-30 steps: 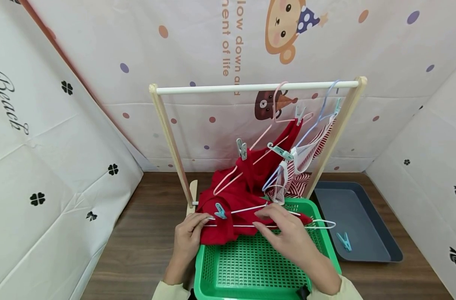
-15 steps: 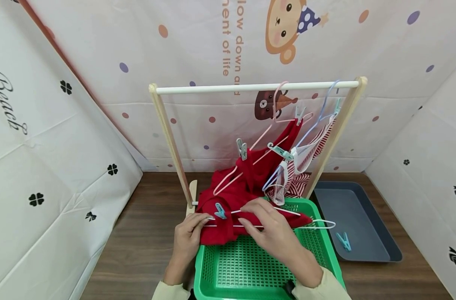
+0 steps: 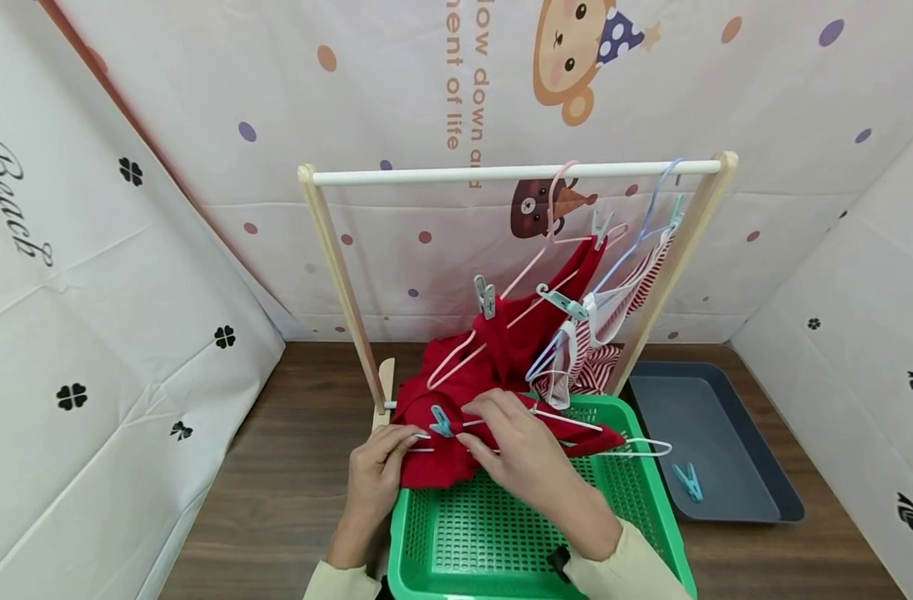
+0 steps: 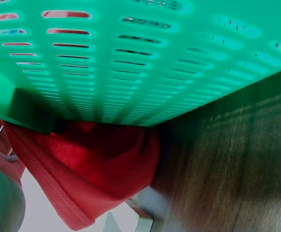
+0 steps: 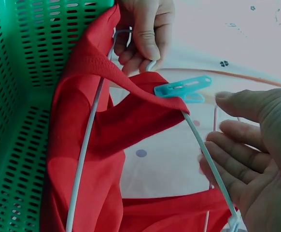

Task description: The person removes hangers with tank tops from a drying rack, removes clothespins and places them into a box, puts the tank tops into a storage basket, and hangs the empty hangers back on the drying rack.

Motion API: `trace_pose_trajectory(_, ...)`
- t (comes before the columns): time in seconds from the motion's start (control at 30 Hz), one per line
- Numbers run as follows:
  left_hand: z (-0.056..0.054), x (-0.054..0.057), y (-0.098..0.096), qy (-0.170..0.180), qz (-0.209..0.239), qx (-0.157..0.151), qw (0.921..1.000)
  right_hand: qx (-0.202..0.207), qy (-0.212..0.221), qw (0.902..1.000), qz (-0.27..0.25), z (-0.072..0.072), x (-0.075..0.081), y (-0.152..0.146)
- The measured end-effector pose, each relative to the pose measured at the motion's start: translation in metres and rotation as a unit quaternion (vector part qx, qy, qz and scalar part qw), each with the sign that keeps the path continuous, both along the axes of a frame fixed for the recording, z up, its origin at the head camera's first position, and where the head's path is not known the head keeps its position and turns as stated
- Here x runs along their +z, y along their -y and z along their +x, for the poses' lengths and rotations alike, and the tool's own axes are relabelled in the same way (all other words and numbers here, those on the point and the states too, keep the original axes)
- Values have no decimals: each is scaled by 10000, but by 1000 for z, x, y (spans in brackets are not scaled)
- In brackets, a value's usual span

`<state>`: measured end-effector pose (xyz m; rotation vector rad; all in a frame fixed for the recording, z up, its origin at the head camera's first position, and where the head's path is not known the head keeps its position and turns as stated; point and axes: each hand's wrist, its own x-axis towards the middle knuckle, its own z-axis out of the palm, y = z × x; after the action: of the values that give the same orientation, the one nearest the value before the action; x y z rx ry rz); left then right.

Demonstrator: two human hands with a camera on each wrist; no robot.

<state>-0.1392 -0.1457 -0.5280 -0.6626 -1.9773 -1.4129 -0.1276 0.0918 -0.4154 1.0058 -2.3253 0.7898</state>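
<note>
A red garment with straps [image 3: 434, 473] lies over the back of the green basket [image 3: 399, 542], threaded on a white hanger [image 3: 569, 418]. One strap is fixed to the hanger by a blue clothespin [image 5: 181, 89]. My left hand [image 3: 376, 468] pinches the hanger's end just left of the clothespin. Close to that clothespin on its other side is my right hand [image 3: 527, 458]; in the right wrist view its fingers [image 5: 242, 150] are loosely bent beside the hanger, gripping nothing. The left wrist view shows mostly basket wall and hanging red cloth [image 4: 92, 169].
Behind stands a rack with a white rod [image 3: 441, 177]. A pink hanger [image 3: 526, 273] with red cloth and a blue hanger [image 3: 646, 221] with a striped garment [image 3: 599, 367] hang from it. At right is a grey tray [image 3: 726, 425] with another blue clothespin [image 3: 689, 482].
My right hand has moved left along the hanger to beside the blue clothespin, uncovering more of the hanger's right part. The left hand has stayed in place.
</note>
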Motion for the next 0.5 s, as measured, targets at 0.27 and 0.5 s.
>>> trace_pose_trajectory(0.27, 3, 1, -1, 43, -25, 12, 10000, -309, 740, 9951, 581, 0, 3, 17)
trace_pose_trajectory(0.5, 3, 2, 0, -34, -99, 81, 9999, -329, 1033, 9922, 620, -2, 2, 30)
